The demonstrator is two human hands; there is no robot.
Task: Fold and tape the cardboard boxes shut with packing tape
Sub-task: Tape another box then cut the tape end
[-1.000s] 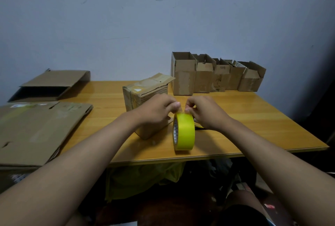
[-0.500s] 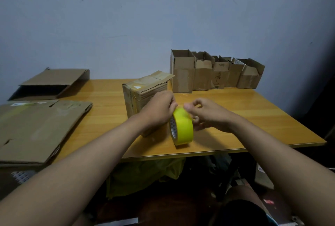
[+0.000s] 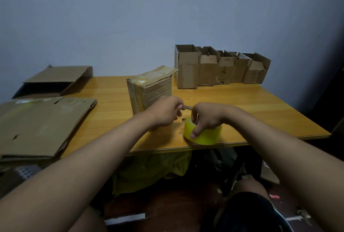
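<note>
Both hands at a roll of yellow packing tape [image 3: 204, 135] lying flat near the front edge of the orange wooden table [image 3: 260, 107].

The right hand [image 3: 206, 118] curls over the roll, thumb pressed on its side wall; the left hand [image 3: 165, 112] pinches something thin and dark, too small to identify, between the two hands. A taped brown cardboard box [image 3: 149, 90] stands at eleven o'clock from the roll, just behind the left hand. Five open cardboard boxes [image 3: 219, 67] line the wall at one o'clock; flattened cardboard sheets [image 3: 41, 125] lie at nine o'clock.
</note>
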